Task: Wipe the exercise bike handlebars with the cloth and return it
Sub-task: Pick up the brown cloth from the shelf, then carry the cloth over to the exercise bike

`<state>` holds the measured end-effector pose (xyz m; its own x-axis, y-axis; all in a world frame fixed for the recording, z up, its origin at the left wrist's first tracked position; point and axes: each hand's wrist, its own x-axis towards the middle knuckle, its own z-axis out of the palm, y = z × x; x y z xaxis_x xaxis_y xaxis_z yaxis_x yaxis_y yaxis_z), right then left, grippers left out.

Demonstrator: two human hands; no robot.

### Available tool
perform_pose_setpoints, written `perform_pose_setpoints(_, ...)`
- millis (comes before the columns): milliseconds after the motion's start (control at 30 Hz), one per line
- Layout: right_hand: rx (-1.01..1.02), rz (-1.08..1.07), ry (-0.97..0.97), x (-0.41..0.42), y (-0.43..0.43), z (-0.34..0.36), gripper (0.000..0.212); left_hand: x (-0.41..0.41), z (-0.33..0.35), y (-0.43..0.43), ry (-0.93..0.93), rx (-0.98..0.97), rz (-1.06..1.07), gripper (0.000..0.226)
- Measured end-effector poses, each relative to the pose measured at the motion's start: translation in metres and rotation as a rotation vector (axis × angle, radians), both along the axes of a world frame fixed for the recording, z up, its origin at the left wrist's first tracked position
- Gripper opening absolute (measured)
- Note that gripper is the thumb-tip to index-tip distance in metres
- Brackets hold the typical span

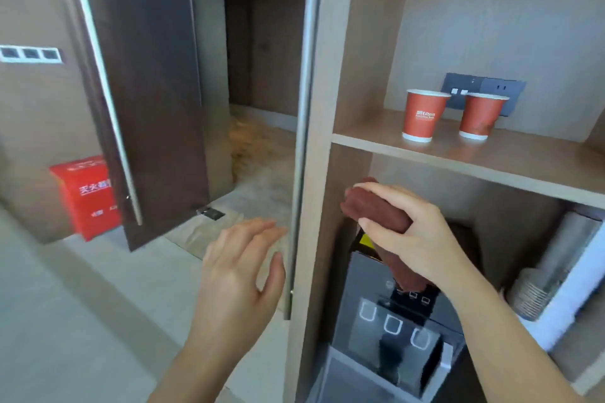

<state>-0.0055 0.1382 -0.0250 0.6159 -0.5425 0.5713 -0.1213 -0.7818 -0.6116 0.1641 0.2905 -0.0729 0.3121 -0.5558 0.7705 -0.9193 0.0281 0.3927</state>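
Soft brown cloth [376,211], matt wood-grain shelf [491,154], paper cups [424,114], glossy black dispenser panel [386,321]

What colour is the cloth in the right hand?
Dark reddish brown; the cloth, gripped by the right hand, shows in the head view.

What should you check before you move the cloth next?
1. Grip: right hand holds cloth, ok.
2. Spare hand: left hand is open and holds nothing, ok.
3. Hanging end of cloth off the dispenser: cannot tell.
4. Both cups out of the way, up on the shelf: ok.
5. Wiped handlebars: cannot tell, not in view.
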Motion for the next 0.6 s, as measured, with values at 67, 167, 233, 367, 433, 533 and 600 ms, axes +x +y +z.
perform_pose_setpoints(67,0.060,0.093,-0.031,0.028,0.032,-0.011,0.047,0.012,-0.005,0.038,-0.017,0.003,0.084,0.032)
perform_pose_setpoints(167,0.099,0.239,-0.039,0.069,0.087,-0.022,0.043,0.027,-0.012,0.099,-0.002,0.022,0.232,0.032)
perform_pose_setpoints(233,0.112,0.333,-0.049,0.094,0.126,-0.029,0.041,0.033,-0.019,0.142,0.004,0.043,0.335,0.033)
perform_pose_setpoints(367,0.101,0.493,-0.072,0.137,0.208,-0.048,0.042,0.041,-0.034,0.231,-0.023,0.083,0.536,0.032)
perform_pose_setpoints(433,0.070,0.564,-0.080,0.157,0.248,-0.060,0.044,0.043,-0.043,0.272,-0.034,0.101,0.653,0.030)
perform_pose_setpoints(533,0.095,0.669,-0.080,0.185,0.302,-0.075,0.044,0.043,-0.057,0.327,-0.013,0.118,0.812,0.029)
perform_pose_setpoints(600,0.128,0.741,-0.064,0.203,0.336,-0.084,0.041,0.044,-0.068,0.361,0.020,0.119,0.911,0.030)
